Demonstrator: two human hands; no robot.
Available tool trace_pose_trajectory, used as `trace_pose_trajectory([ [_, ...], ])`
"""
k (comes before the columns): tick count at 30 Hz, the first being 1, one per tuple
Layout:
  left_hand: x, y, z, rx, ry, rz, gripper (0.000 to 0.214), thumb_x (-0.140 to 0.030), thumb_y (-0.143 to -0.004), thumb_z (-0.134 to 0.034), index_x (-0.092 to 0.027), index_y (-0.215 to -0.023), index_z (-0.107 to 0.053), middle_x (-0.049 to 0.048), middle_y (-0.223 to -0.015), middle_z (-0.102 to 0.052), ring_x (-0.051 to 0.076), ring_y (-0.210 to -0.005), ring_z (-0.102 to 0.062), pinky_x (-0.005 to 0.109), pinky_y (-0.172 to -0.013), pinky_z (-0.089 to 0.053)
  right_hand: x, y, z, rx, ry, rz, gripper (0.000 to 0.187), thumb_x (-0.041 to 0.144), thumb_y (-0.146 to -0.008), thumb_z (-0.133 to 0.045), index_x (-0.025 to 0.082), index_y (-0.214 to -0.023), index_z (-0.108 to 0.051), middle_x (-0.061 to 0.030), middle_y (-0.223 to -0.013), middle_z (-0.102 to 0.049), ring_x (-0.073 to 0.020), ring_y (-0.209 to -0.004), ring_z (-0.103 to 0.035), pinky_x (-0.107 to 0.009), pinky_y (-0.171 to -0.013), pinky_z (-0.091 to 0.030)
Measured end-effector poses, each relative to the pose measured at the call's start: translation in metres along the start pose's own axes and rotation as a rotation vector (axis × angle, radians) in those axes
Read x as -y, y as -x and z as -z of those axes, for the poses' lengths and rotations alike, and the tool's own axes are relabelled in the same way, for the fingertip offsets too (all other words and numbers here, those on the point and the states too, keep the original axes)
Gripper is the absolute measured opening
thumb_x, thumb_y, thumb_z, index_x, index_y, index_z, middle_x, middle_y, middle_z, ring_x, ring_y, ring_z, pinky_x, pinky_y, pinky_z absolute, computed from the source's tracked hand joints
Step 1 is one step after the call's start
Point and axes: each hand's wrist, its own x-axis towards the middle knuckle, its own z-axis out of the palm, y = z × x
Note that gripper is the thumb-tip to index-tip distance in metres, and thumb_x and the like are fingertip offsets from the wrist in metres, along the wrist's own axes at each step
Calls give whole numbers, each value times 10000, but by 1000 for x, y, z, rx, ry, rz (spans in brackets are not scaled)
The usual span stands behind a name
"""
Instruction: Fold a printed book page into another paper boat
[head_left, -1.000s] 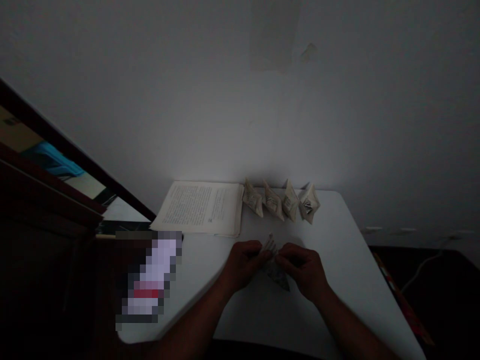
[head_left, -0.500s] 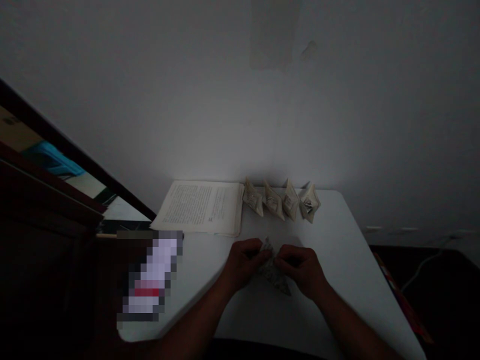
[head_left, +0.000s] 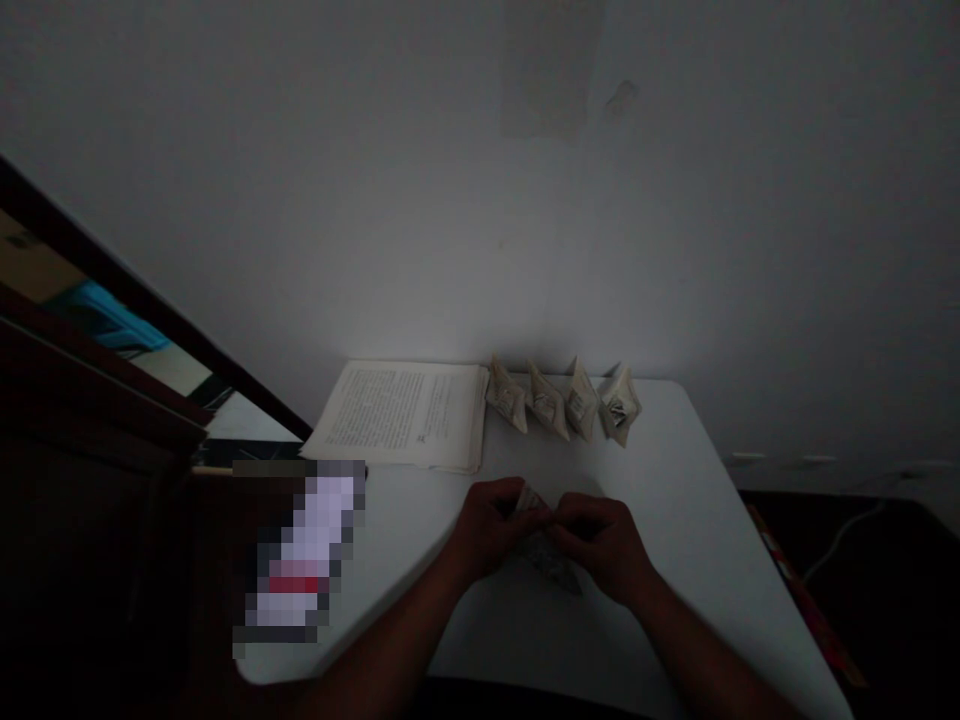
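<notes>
Between my two hands is a folded piece of printed paper [head_left: 551, 568], its lower corner pointing down toward the table's front. My left hand [head_left: 491, 525] grips its upper left part, thumb reaching across to the right. My right hand [head_left: 600, 535] pinches its upper right edge, the fingertips meeting my left thumb. The fingers partly cover the folds, and the light is dim. Beyond my hands, several folded paper boats [head_left: 546, 402] stand side by side in a row against the wall.
A stack of printed pages [head_left: 390, 415] lies at the table's back left. A blurred-out phone-like object [head_left: 307, 550] is at the left edge of the white table [head_left: 675, 450]. A dark-framed mirror [head_left: 150, 290] leans at the left, and the wall [head_left: 420, 200] rises behind.
My left thumb and right fingertips have come together over the paper. The paper has turned slightly, and its top tip now shows less above my fingers. The boats have stayed put.
</notes>
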Motion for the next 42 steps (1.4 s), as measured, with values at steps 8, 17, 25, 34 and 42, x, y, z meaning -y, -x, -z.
trace_pose_trajectory([
  [8, -3, 1, 1, -40, 69, -15, 224, -344, -695, -695, -143, -633, -620, -12, -569, -546, 100, -538, -474, 206, -518, -361, 2, -2, 0, 4, -24, -13, 186, 269, -707, -631, 179, -554, -578, 39, -533, -464, -102, -508, -425, -226, -479, -319],
  [17, 0, 2, -2, -205, 19, -34, 267, -362, -720, -657, -152, -564, -605, -35, -521, -475, 94, -523, -435, 205, -501, -336, 4, -3, -1, 33, -56, -43, 158, 255, -705, -630, 178, -570, -599, 31, -542, -501, -108, -522, -450, -230, -498, -346],
  [25, -3, 3, -2, -238, -58, -76, 151, -307, -739, -639, -197, -795, -727, 4, -620, -633, 118, -541, -518, 211, -508, -377, 6, -3, -1, 42, -81, -54, 163, 258, -704, -627, 174, -566, -602, 26, -536, -512, -105, -511, -451, -230, -487, -345],
  [34, 0, 4, -1, -249, -73, -125, 200, -311, -796, -573, -198, -876, -716, 23, -743, -694, 134, -622, -584, 212, -561, -425, 8, -3, -2, 53, -64, -58, 147, 236, -700, -631, 169, -572, -603, 25, -546, -502, -106, -524, -445, -236, -501, -339],
  [42, -1, 3, -2, -157, -123, -74, 276, -368, -824, -523, -133, -791, -665, 5, -671, -621, 115, -619, -534, 198, -562, -392, 0, -2, 0, -29, -181, -106, 217, 286, -707, -647, 163, -554, -555, 42, -524, -450, -91, -508, -402, -225, -480, -312],
])
